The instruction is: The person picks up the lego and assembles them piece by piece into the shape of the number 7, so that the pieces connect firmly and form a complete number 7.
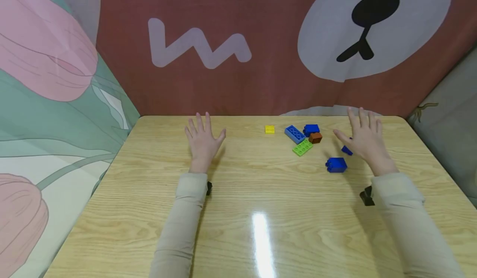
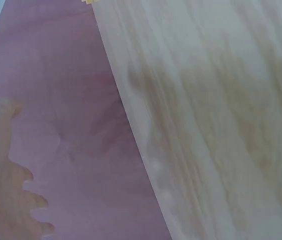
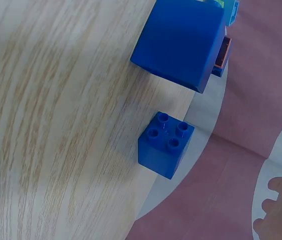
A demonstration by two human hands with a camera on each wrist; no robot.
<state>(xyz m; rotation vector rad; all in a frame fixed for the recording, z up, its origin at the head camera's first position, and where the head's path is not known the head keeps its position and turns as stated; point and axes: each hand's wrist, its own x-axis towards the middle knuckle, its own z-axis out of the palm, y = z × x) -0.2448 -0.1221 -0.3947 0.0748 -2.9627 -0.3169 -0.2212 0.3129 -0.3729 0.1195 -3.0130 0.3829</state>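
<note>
My left hand is held over the left part of the table with its fingers spread and nothing in it. On the right, my right hand is likewise spread and holds nothing. Closest to it is a small blue brick, partly hidden behind the thumb in the head view. A larger blue brick lies on its side just left of the right wrist. In the right wrist view the small blue brick stands studs up, with the larger blue brick above it in the picture.
Farther back are a long blue brick, a green brick, a brown brick and another blue brick, grouped closely. A yellow brick lies left of them. Behind the wooden table hangs a printed brown cloth.
</note>
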